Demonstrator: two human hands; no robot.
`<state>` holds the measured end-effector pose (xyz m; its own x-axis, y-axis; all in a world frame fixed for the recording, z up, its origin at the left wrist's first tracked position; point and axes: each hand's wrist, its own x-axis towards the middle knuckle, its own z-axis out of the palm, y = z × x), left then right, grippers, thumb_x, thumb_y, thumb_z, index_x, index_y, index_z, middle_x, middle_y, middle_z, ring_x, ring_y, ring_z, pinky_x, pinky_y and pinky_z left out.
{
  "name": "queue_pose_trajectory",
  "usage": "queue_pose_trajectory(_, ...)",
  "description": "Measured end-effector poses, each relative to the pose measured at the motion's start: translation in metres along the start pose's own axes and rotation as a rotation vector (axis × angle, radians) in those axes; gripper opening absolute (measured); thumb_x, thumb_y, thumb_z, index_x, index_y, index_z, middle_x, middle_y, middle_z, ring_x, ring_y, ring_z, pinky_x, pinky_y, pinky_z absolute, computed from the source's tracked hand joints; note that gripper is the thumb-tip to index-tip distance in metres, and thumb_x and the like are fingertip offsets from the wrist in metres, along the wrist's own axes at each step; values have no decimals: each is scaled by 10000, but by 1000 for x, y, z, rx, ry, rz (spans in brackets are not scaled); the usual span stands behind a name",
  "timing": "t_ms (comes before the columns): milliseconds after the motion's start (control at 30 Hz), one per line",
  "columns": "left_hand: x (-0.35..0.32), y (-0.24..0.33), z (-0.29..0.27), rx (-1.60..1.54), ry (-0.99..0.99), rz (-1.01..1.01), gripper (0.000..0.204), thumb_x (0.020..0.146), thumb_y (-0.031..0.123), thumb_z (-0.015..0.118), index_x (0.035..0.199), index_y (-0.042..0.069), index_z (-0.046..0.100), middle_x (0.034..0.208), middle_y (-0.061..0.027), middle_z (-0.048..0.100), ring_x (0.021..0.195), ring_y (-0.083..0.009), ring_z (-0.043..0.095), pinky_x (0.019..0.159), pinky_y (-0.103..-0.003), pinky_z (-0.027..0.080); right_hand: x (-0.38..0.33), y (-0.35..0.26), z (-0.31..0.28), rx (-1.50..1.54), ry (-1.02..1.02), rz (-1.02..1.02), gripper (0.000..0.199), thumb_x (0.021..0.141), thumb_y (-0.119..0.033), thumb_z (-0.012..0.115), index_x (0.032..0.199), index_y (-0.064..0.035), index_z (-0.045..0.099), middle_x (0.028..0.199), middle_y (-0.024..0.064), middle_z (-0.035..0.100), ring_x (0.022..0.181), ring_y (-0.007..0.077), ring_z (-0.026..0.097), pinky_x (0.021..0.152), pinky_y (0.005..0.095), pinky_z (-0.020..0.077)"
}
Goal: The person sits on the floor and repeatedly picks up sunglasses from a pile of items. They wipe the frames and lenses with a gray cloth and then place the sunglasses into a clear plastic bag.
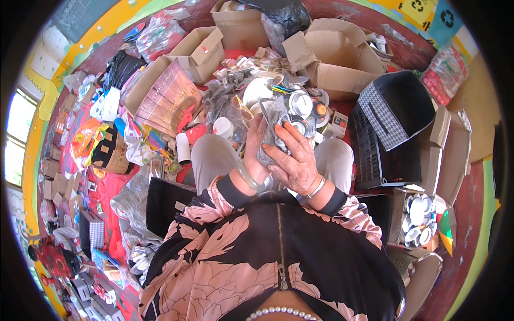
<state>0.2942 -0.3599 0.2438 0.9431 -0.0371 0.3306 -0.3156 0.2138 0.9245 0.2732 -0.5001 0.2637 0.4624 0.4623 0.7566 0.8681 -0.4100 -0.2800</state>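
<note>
A grey knitted cloth piece (pixel 271 140), bunched or folded, is held upright between my two hands above my lap. My left hand (pixel 254 155), with a pale bangle at its wrist, is closed round the left side of the cloth. My right hand (pixel 300 160) presses against its other side, the long fingers stretched across it and the thumb lower down. What kind of knitted article it is, I cannot make out. Just beyond my hands lies a heap of mixed goods: a white round container (pixel 258 92), a round metal-looking lid (pixel 300 104), glasses with yellowish frames (pixel 242 108) and grey plastic wrapping.
Cardboard boxes (pixel 342 59) stand behind the heap. To the right are a black basket (pixel 369 155) and a black bin with a checked panel (pixel 383 115). A box of round white items (pixel 419 219) sits lower right. Bags and small boxes crowd the left around a carton (pixel 111 151).
</note>
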Motion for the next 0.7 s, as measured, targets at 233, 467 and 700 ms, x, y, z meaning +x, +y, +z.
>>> queue_pose_trajectory(233,-19,-1,28,113,-20,30,249,948,123,415,1166,16,470,994,-82,601,919,-131,560,788,-274,458,30,6,-27,-124,95,192,327,764,-168,647,1084,-129,598,1217,119,512,1080,276,523,779,382,408)
queue_pose_trajectory(467,-25,11,25,-221,-218,-65,293,973,163,385,1225,33,460,954,-57,596,754,-98,552,659,-225,460,35,59,-20,817,95,852,299,892,-235,563,1016,33,608,911,52,635,796,102,569,717,227,454)
queue_pose_trajectory(700,-15,23,1,-519,-98,-73,281,972,151,382,1212,43,481,945,-45,595,696,-83,524,621,-219,438,33,53,-22,1156,542,931,276,942,-201,458,1104,0,556,942,70,638,800,152,622,743,270,504)
